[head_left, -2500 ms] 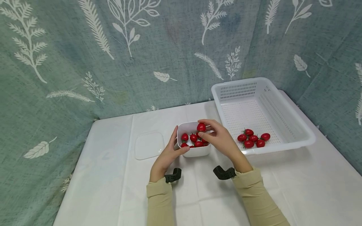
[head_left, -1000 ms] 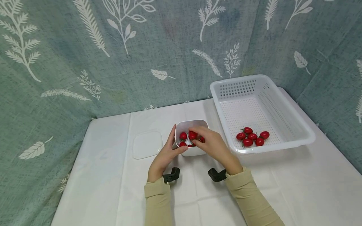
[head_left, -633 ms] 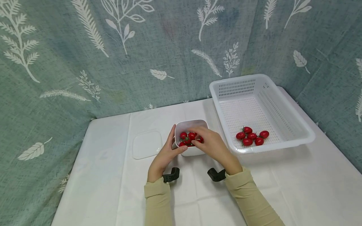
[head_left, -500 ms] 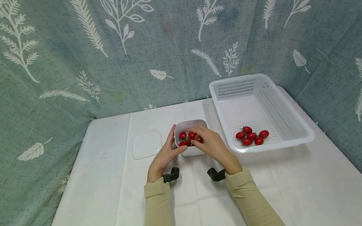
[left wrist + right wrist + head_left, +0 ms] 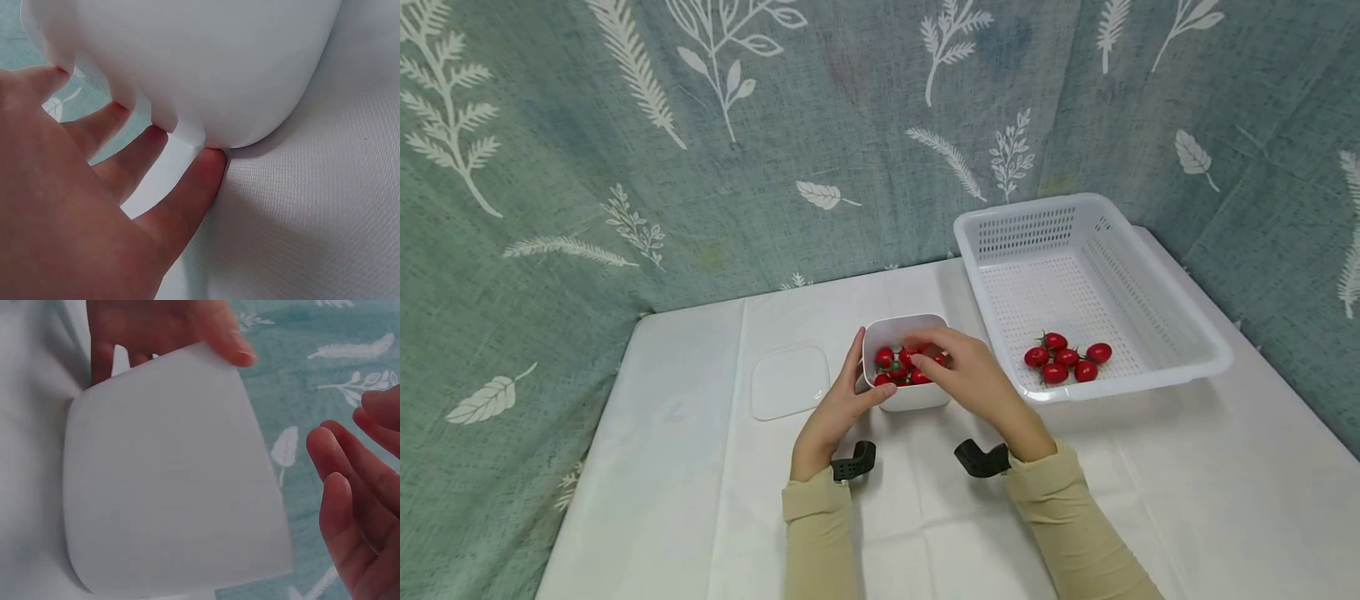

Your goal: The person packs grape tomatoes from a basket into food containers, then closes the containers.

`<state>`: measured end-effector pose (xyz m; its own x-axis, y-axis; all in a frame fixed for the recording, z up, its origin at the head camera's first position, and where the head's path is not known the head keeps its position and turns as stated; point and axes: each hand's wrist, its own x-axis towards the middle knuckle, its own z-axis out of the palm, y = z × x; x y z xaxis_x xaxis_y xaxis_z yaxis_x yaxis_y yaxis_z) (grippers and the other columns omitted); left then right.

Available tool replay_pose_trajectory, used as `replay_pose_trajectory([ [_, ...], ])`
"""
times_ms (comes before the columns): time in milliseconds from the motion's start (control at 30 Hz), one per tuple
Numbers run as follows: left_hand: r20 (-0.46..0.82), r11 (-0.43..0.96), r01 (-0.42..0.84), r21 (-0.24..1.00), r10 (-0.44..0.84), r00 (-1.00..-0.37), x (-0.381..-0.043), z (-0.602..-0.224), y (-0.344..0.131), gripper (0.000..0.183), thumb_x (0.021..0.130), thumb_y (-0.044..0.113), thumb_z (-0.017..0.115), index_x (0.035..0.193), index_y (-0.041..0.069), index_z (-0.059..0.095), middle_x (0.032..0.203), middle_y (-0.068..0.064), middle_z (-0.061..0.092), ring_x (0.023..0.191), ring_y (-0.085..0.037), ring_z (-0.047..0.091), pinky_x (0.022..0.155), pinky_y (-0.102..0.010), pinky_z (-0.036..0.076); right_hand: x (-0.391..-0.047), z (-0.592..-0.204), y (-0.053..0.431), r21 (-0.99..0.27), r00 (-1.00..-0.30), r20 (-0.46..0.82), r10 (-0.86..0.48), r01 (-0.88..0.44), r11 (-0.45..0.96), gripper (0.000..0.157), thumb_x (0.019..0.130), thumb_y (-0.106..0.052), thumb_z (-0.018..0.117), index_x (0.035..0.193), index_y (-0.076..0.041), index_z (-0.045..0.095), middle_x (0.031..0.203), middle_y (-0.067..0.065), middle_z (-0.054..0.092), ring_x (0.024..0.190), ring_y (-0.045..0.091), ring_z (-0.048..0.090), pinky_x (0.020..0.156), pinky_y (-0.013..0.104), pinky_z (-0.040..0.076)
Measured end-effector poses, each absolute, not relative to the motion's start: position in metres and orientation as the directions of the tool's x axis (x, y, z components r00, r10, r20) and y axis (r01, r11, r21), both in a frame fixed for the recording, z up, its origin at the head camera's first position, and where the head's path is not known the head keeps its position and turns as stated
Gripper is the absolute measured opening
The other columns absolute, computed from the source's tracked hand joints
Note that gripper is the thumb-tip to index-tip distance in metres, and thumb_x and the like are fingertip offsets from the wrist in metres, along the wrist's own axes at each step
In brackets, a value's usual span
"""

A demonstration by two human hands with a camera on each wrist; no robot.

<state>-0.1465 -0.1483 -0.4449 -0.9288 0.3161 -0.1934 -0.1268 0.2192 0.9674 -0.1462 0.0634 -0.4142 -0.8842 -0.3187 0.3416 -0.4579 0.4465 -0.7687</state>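
Note:
On the white table stands a small white container point(image 5: 914, 398) holding several cherry tomatoes point(image 5: 919, 377). My left hand point(image 5: 841, 406) steadies it at the left, thumb over the front rim and fingers along the side. In the left wrist view, the fingertips point(image 5: 212, 159) touch the container's lower wall. Over the container's right side hovers my right hand point(image 5: 973, 375), partly covering the tomatoes. The right wrist view shows its fingers point(image 5: 337, 506) relaxed beyond the rim, with nothing between them.
A large white slotted basket point(image 5: 1157, 385) at the right holds several more cherry tomatoes point(image 5: 1066, 357). Left of the container lies a clear square lid point(image 5: 788, 383) on the table. A green leaf-patterned curtain point(image 5: 737, 208) hangs behind the table.
The right hand lowered a cherry tomato into the container and let it go. It has since drawn back slightly up and right. The left hand keeps its hold on the container.

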Motion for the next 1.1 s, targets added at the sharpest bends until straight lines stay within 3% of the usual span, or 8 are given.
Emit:
replay_pose_trajectory([
  [333, -0.187, 0.203, -0.130, 0.971, 0.293, -0.938, -0.157, -0.473, -0.147, 0.083, 0.078, 0.032, 0.069, 0.132, 0.057, 0.011, 0.144, 0.014, 0.014, 0.133, -0.016, 0.009, 0.097, -0.062, 0.015, -0.140, -0.402, 0.075, -0.773, -0.865, 0.375, -0.332, -0.490, 0.402, 0.029, 0.089, -0.030, 0.055, 0.115, -0.019, 0.060, 0.110, -0.008, 0.058, 0.085, 0.008, 0.056, 0.070, 0.026, 0.047],
  [633, -0.221, 0.224, -0.154, 0.962, 0.319, -0.922, -0.145, -0.442, -0.148, 0.091, 0.076, 0.038, 0.070, 0.140, 0.045, 0.006, 0.147, 0.004, 0.011, 0.133, -0.018, 0.008, 0.100, -0.055, 0.017, -0.136, -0.385, 0.090, -0.815, -0.885, 0.292, -0.363, -0.429, 0.389, 0.029, 0.089, -0.028, 0.056, 0.117, -0.022, 0.058, 0.105, -0.007, 0.061, 0.081, 0.013, 0.058, 0.072, 0.032, 0.047],
  [900, -0.215, 0.216, -0.153, 0.964, 0.305, -0.928, -0.153, -0.458, -0.153, 0.085, 0.078, 0.031, 0.069, 0.135, 0.054, 0.009, 0.146, 0.007, 0.014, 0.133, -0.016, 0.010, 0.100, -0.056, 0.017, -0.145, -0.373, 0.104, -0.722, -0.851, 0.227, -0.474, -0.474, 0.504, 0.029, 0.088, -0.026, 0.057, 0.117, -0.025, 0.057, 0.102, -0.008, 0.060, 0.087, 0.005, 0.055, 0.074, 0.028, 0.046],
  [1100, -0.169, 0.203, -0.111, 0.973, 0.295, -0.940, -0.157, -0.470, -0.156, 0.085, 0.077, 0.030, 0.070, 0.133, 0.057, 0.011, 0.144, 0.012, 0.015, 0.132, -0.015, 0.011, 0.099, -0.057, 0.018, -0.151, -0.358, 0.117, -0.681, -0.809, 0.104, -0.578, -0.482, 0.552, 0.029, 0.089, -0.029, 0.055, 0.118, -0.027, 0.055, 0.105, -0.010, 0.058, 0.089, 0.006, 0.054, 0.075, 0.029, 0.045],
])
